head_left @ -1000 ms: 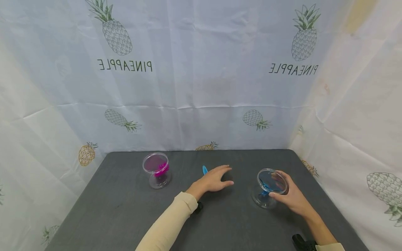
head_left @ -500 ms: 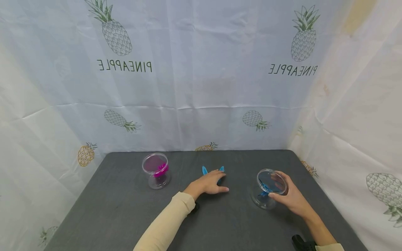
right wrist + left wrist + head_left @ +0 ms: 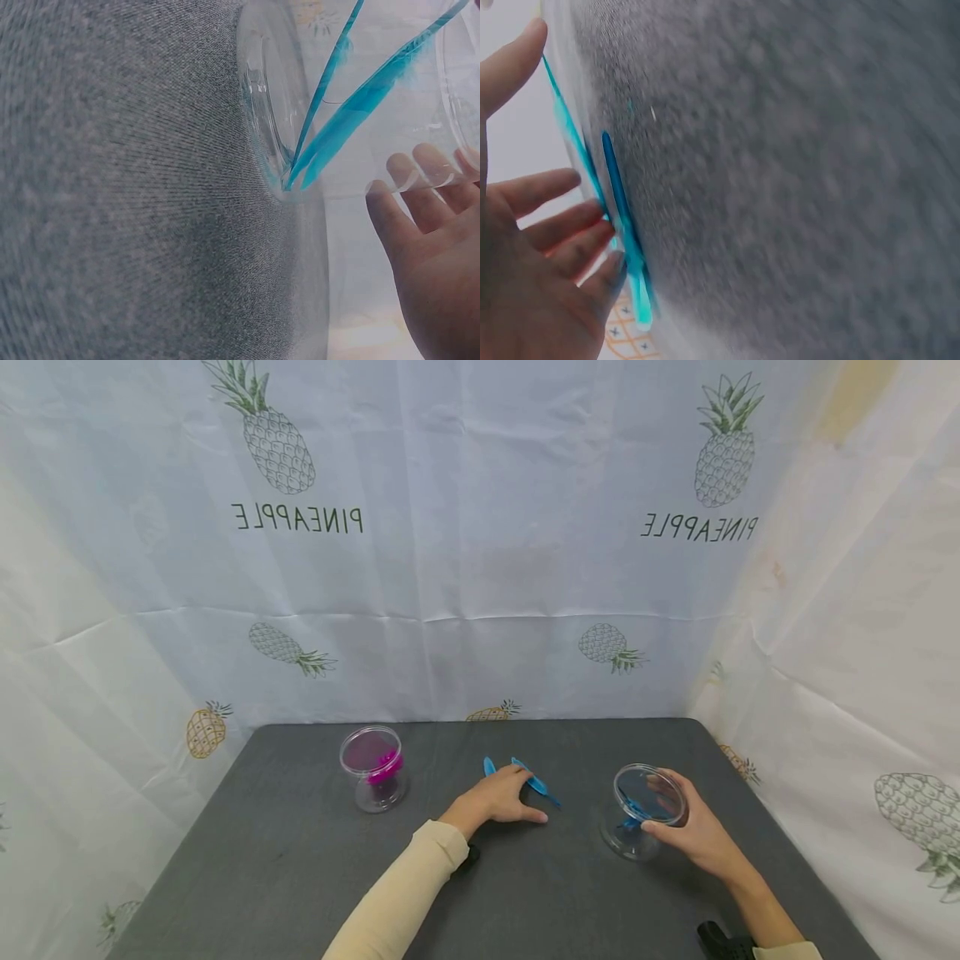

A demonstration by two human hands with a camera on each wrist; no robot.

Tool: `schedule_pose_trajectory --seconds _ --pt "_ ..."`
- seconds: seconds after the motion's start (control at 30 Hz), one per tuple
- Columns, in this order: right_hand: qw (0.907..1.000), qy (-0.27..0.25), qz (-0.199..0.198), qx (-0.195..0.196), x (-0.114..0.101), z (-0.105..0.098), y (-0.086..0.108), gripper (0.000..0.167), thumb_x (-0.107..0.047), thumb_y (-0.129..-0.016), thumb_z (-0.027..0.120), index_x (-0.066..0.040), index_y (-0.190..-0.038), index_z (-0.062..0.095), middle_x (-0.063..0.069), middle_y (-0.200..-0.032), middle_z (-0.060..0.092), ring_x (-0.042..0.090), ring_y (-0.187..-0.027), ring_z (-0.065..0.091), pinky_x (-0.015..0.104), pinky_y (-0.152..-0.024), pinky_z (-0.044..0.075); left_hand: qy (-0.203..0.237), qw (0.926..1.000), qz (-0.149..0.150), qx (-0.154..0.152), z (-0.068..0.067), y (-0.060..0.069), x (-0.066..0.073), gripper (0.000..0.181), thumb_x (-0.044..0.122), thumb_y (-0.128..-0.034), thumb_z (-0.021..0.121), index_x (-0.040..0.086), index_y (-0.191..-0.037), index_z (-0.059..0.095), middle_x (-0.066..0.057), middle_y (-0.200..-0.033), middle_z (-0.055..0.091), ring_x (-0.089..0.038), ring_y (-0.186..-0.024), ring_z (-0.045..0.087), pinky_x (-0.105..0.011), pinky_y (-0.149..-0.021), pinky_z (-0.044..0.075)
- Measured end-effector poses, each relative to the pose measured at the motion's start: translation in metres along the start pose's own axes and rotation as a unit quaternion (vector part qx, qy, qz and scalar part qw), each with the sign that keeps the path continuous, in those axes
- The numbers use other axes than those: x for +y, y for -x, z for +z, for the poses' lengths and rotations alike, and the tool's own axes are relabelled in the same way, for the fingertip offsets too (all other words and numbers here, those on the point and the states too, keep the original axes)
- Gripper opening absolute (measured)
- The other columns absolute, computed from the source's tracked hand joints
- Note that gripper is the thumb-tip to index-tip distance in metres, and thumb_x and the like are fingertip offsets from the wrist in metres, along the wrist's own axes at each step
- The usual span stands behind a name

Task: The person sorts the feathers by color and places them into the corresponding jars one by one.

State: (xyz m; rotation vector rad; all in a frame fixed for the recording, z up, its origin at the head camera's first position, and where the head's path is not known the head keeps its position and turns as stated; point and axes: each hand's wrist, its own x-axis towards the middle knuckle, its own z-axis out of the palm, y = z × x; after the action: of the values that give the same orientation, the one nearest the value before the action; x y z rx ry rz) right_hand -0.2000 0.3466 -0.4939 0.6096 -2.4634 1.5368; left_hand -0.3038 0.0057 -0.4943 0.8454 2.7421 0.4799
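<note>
My left hand (image 3: 498, 796) reaches over the middle of the table, fingers spread, by two blue feathers. One feather (image 3: 538, 785) slants out past the fingertips; the other (image 3: 489, 767) is partly covered by the hand. In the left wrist view, the fingers overlap a light blue feather (image 3: 571, 129) and come close to a second, darker-looking feather (image 3: 622, 199); contact is hard to tell. At the right, my right hand (image 3: 697, 827) grips a clear footed cup (image 3: 626, 839) by its bowl. Blue feathers (image 3: 360, 105) stand inside that cup, which rests on the table.
Another clear footed cup (image 3: 375, 797) with magenta feathers (image 3: 386, 767) stands at the back left of the dark grey table (image 3: 247, 860). A white curtain (image 3: 480, 527) printed with pineapples rises behind and along both sides.
My left hand has drawn slightly left. A blue feather formerly covered shows past its fingers and has turned to point toward the lower right. My right hand and the cup stay put.
</note>
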Motion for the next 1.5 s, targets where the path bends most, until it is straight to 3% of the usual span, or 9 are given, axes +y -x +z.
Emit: schedule_pose_trajectory --seconds 0.4,0.83,1.13,1.37,1.5 --pt "1.0 -0.001 0.004 -0.001 0.001 0.001 0.0 0.085 0.004 -0.091 0.072 0.005 -0.155 0.016 0.034 -0.148 0.033 -0.012 -0.132 0.039 0.005 -0.103 0.035 -0.031 0.999 -0.023 0.025 0.003 -0.006 0.015 0.097 0.075 -0.0826 0.065 0.011 -0.153 0.046 -0.008 -0.153 0.045 -0.026 -0.138 0.048 -0.037 -0.11 0.044" --pt "1.0 0.0 0.004 -0.002 0.001 0.001 0.0 0.085 0.004 -0.091 0.072 0.007 -0.155 0.015 0.034 -0.149 0.033 -0.012 -0.132 0.039 0.005 -0.103 0.034 -0.055 0.9966 -0.031 0.053 0.011 -0.012 0.02 0.085 0.073 -0.0878 0.061 0.01 -0.144 0.056 -0.009 -0.137 0.054 -0.025 -0.124 0.057 -0.036 -0.102 0.05" --pt "1.0 -0.003 0.002 -0.003 0.0 0.0 0.0 0.085 0.004 -0.091 0.072 0.007 -0.155 0.015 0.034 -0.149 0.032 -0.011 -0.132 0.039 0.006 -0.103 0.036 0.01 0.999 0.009 0.042 0.005 -0.004 0.016 0.071 0.068 -0.0929 0.058 0.012 -0.135 0.062 -0.005 -0.131 0.057 -0.022 -0.121 0.057 -0.037 -0.099 0.05" --pt "1.0 -0.001 -0.003 -0.001 0.0 0.0 0.0 0.085 0.005 -0.091 0.072 0.006 -0.155 0.016 0.034 -0.148 0.033 -0.01 -0.132 0.039 0.005 -0.103 0.035 0.055 0.9942 0.046 0.08 -0.003 0.003 0.012 0.053 0.061 -0.098 0.056 0.015 -0.122 0.068 0.0 -0.117 0.063 -0.017 -0.107 0.062 -0.032 -0.091 0.053" --pt "1.0 -0.002 -0.005 0.003 0.0 0.001 0.0 0.085 0.006 -0.09 0.072 0.007 -0.154 0.016 0.035 -0.147 0.034 -0.01 -0.132 0.04 0.006 -0.103 0.035 0.066 0.9873 0.09 0.113 -0.008 0.005 0.012 0.045 0.054 -0.1016 0.055 0.015 -0.119 0.07 0.001 -0.116 0.067 -0.016 -0.107 0.064 -0.03 -0.089 0.053"
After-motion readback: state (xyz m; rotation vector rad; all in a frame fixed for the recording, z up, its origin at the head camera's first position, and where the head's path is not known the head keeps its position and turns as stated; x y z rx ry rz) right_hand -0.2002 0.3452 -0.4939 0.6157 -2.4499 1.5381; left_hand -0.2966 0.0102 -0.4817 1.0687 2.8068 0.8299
